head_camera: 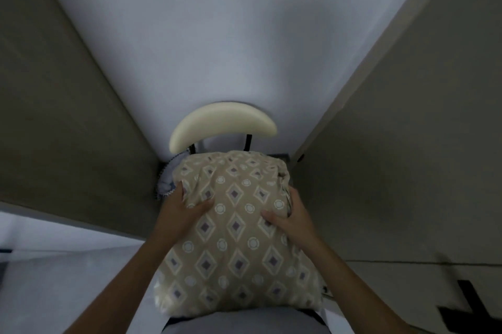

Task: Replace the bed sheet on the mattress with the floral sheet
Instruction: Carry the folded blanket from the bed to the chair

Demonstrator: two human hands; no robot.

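A bundled beige sheet [236,236] with a diamond and circle pattern fills the lower middle of the head view, lying on a chair. My left hand [181,211] grips its left side, thumb on top and fingers tucked round the edge. My right hand [292,221] grips its right side the same way. No mattress is in view.
The chair's cream curved backrest [221,123] stands just beyond the bundle against a white wall [217,34]. A pale blue-white cloth [165,183] pokes out at the bundle's left. Grey-brown panels [54,116] close in on both sides. Pale floor [54,279] lies at lower left.
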